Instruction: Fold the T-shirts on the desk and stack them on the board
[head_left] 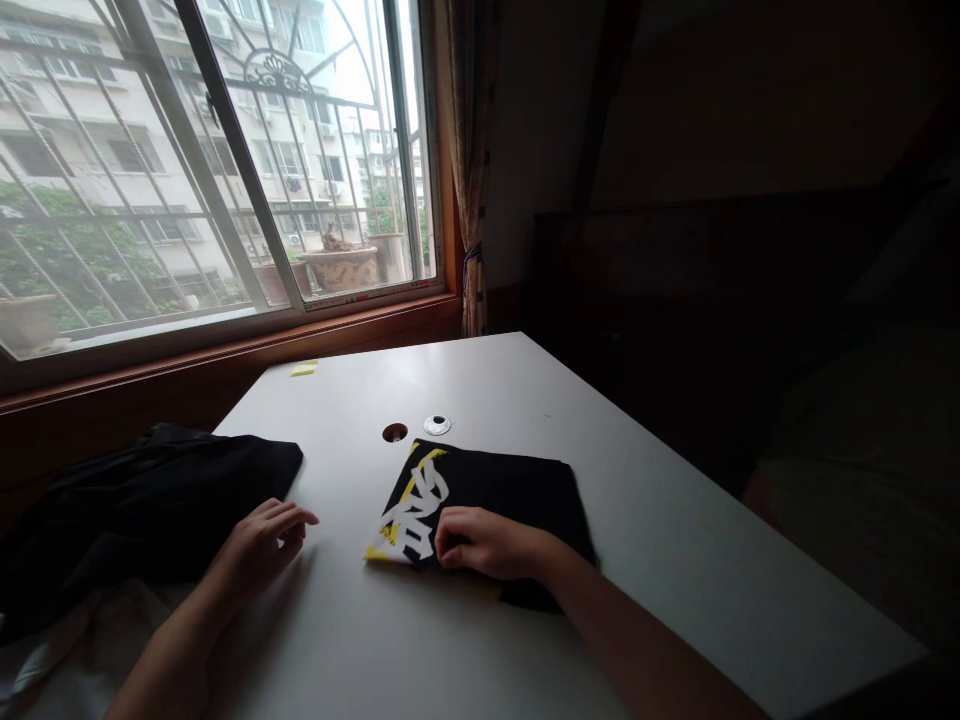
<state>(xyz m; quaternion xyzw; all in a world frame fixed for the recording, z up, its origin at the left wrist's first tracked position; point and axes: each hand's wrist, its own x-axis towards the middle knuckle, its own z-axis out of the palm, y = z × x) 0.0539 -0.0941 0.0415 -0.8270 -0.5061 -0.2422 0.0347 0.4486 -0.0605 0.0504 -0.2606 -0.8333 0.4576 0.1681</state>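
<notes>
printed cloth [517,487]: lay lower ctr, long axis ~L-R
R hand [489,543]: was nearer, curled; grip unclear
L hand [259,542]: was left, loosely open

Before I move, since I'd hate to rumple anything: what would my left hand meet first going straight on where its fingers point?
Likely the printed edge of the folded black cloth, across bare tabletop; your left hand looks slightly raised, so it might pass above.

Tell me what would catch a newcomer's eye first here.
Probably the bright barred window filling the upper left. Next, the folded black cloth with bold white and yellow print, mid-table under the right hand. A darker heap of cloth lies left of it.
</notes>
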